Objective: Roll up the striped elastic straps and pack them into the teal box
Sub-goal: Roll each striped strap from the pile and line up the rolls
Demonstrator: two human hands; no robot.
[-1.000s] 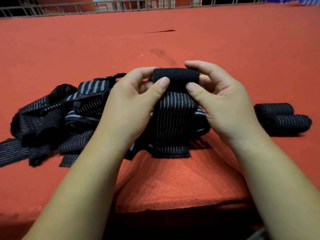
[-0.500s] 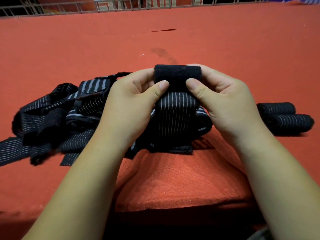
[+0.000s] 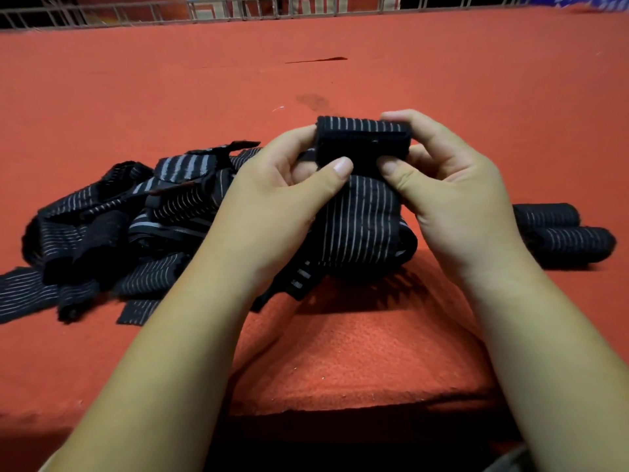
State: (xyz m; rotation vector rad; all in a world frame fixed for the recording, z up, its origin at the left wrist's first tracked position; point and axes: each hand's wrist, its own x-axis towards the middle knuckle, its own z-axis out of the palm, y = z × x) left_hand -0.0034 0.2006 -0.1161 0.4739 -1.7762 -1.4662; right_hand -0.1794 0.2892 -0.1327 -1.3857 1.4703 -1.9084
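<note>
A black strap with thin white stripes [image 3: 362, 219] is held up above the red table, its top end folded into a small flat roll [image 3: 362, 141]. My left hand [image 3: 282, 199] pinches the roll's left side with thumb and fingers. My right hand [image 3: 452, 185] pinches its right side the same way. The strap's free length hangs down between my wrists to the cloth. A loose heap of more striped straps [image 3: 112, 226] lies to the left. Two finished rolls [image 3: 561, 233] lie side by side at the right. No teal box is in view.
The table is covered with red felt cloth [image 3: 340, 352], which bulges up in a fold near the front edge. A metal wire rail [image 3: 136, 11] runs along the far edge. A dark mark [image 3: 316, 60] shows on the far cloth.
The roll has turned one more fold away from me, so white stripes now show on its top. Both hands shifted their fingers around it, and the hanging tail got shorter.
</note>
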